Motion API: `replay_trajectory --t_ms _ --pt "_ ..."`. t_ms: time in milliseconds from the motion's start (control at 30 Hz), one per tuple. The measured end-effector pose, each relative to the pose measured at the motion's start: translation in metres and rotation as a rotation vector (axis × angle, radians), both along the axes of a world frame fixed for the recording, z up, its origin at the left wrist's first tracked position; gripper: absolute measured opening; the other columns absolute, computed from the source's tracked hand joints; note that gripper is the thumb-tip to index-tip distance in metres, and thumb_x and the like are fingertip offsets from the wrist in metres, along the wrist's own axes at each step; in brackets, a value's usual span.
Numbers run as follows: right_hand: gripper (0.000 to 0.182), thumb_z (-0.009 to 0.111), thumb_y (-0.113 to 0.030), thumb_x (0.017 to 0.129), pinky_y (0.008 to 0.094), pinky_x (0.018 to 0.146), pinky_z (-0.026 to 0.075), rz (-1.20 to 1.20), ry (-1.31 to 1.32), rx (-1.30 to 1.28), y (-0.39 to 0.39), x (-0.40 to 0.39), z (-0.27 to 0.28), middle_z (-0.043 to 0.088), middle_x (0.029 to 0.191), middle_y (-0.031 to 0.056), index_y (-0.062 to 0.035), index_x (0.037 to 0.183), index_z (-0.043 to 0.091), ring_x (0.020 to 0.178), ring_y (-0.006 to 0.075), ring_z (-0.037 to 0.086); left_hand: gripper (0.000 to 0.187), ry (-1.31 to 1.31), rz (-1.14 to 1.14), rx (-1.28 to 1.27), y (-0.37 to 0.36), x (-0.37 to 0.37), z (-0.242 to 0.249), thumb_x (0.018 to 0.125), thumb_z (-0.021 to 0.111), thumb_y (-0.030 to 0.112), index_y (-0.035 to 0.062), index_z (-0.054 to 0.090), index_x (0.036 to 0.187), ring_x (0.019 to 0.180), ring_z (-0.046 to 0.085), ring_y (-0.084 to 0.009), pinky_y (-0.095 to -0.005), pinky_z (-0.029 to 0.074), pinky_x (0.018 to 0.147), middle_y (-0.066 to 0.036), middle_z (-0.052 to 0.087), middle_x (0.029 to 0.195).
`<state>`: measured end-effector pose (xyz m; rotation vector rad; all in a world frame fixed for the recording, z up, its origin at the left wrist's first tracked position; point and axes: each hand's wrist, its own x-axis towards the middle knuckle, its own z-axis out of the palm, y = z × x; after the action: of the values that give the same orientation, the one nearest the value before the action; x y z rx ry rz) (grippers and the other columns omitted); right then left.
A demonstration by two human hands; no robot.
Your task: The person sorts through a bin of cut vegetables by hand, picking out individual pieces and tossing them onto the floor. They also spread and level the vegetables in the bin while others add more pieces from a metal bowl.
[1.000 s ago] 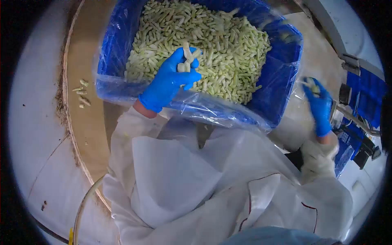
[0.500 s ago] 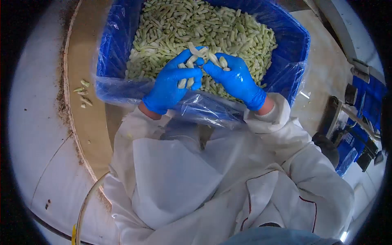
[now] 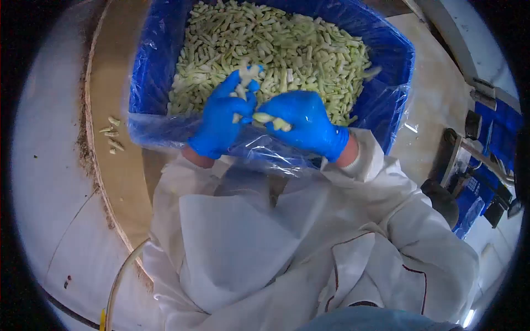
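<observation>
A blue bin (image 3: 406, 55) lined with clear plastic holds a heap of pale green cut vegetable pieces (image 3: 276, 44). Over its near edge, my left hand (image 3: 221, 121), in a blue glove, is curled around several of these pieces, some showing between thumb and fingers. Close beside it, my right hand (image 3: 303, 121), gloved the same way, is closed with a few pieces poking out from its fingers towards the left hand. The clear liner (image 3: 270, 151) drapes over the near rim below both hands. Inside the grips, parts of the pieces are hidden.
Several loose vegetable pieces (image 3: 113, 133) lie on the tan surface (image 3: 118, 182) left of the bin. A thin pale hose (image 3: 118, 276) curves at lower left. Blue containers and dark items (image 3: 480, 182) stand at the right.
My right hand has moved left and down, its fingers turned inwards round its pieces. My left hand has shifted slightly left and down, still gripping pieces. One piece now lies at the heap's right edge.
</observation>
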<state>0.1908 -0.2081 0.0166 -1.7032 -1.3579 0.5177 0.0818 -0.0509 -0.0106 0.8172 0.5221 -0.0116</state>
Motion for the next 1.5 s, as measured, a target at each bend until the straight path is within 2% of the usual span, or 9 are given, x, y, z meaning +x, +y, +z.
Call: replay_trajectory --t_ms 100,200,367,567,700,933,1000,1167,1500 --pt "0.011 0.062 -0.024 0.083 0.0349 0.051 0.045 -0.155 0.139 -0.182 -0.026 -0.015 0.002 0.058 0.066 0.0083 -0.0148 0.088 0.066 0.054 0.0273 0.055 0.067 0.126 -0.043 0.279 0.023 -0.001 -0.007 0.073 0.063 0.006 0.0029 0.038 0.136 0.088 0.057 -0.0214 -0.0285 0.047 0.073 -0.014 0.049 0.119" --pt "0.021 0.063 -0.028 0.085 0.0293 0.062 0.045 -0.383 0.622 -0.292 -0.028 -0.004 0.016 0.061 0.073 0.0041 -0.0077 0.091 0.064 0.063 0.0178 0.054 0.071 0.232 0.098 1.974 0.031 -0.004 -0.019 0.075 0.072 0.024 0.0037 0.04 0.135 0.099 0.055 -0.0286 -0.0359 0.048 0.078 -0.019 0.047 0.123" --pt "0.045 0.044 -0.047 0.095 0.028 0.078 0.048 -0.299 1.66 -0.008 0.01 -0.007 0.03 0.061 0.099 0.0061 -0.0074 0.113 0.054 0.087 0.0158 0.059 0.071 -0.061 -0.118 1.239 -0.016 -0.003 0.034 0.076 0.074 0.028 0.0035 0.041 0.133 0.116 0.046 -0.0326 -0.0406 0.04 0.095 -0.018 0.044 0.128" --pt "0.065 0.03 -0.054 0.096 0.0356 0.094 0.042 0.132 1.69 -0.042 0.013 -0.028 0.038 0.042 0.137 0.0103 -0.0072 0.141 0.03 0.118 0.0206 0.046 0.043 -0.009 -0.132 0.986 -0.013 -0.019 0.028 0.084 0.062 0.014 0.0004 0.047 0.121 0.092 0.059 -0.0276 -0.0342 0.047 0.079 -0.016 0.059 0.104" --pt "0.032 0.056 -0.027 0.09 0.0336 0.082 0.049 -0.167 0.826 -0.347 -0.013 -0.004 0.013 0.064 0.105 0.0098 -0.0046 0.112 0.061 0.094 0.0211 0.062 0.032 0.138 0.053 1.081 0.002 -0.037 0.018 0.086 0.058 0.008 0.0 0.051 0.116 0.077 0.06 -0.0197 -0.0301 0.047 0.076 -0.009 0.062 0.085" --pt "0.023 0.063 -0.021 0.083 0.0401 0.068 0.049 -0.688 -0.594 -0.495 -0.059 0.09 -0.111 0.063 0.092 0.0163 -0.0032 0.098 0.063 0.08 0.0336 0.063 0.031 0.498 0.633 1.278 0.157 -0.154 0.025 0.089 0.056 0.007 0.0033 0.053 0.12 0.079 0.061 -0.0167 -0.0274 0.049 0.068 -0.007 0.062 0.092" --pt "0.021 0.063 -0.021 0.083 0.0414 0.068 0.049 -0.629 -0.503 -0.377 -0.056 0.086 -0.123 0.063 0.09 0.0162 -0.0037 0.096 0.063 0.079 0.0335 0.062 0.037 0.999 0.459 1.972 0.193 -0.207 -0.004 0.09 0.056 0.018 0.0053 0.051 0.124 0.087 0.062 -0.031 -0.037 0.049 0.074 -0.015 0.062 0.1" --pt "0.02 0.064 -0.019 0.082 0.0387 0.068 0.049 -0.368 -0.346 -0.318 -0.025 0.077 -0.1 0.062 0.089 0.0159 -0.0057 0.096 0.066 0.076 0.0324 0.062 0.038 1.318 0.199 1.985 0.221 -0.274 -0.039 0.09 0.056 0.026 0.0063 0.052 0.123 0.097 0.056 -0.0427 -0.0463 0.047 0.078 -0.025 0.053 0.113" --pt "0.052 0.069 -0.039 0.073 0.0475 0.08 0.046 -0.988 -0.726 -0.183 0.007 0.133 -0.136 0.06 0.111 0.0193 -0.0091 0.115 0.059 0.093 0.0373 0.059 0.035 1.209 0.217 2.029 0.208 -0.287 -0.043 0.09 0.053 0.027 0.0017 0.056 0.115 0.093 0.055 -0.0433 -0.0476 0.046 0.077 -0.029 0.051 0.11"
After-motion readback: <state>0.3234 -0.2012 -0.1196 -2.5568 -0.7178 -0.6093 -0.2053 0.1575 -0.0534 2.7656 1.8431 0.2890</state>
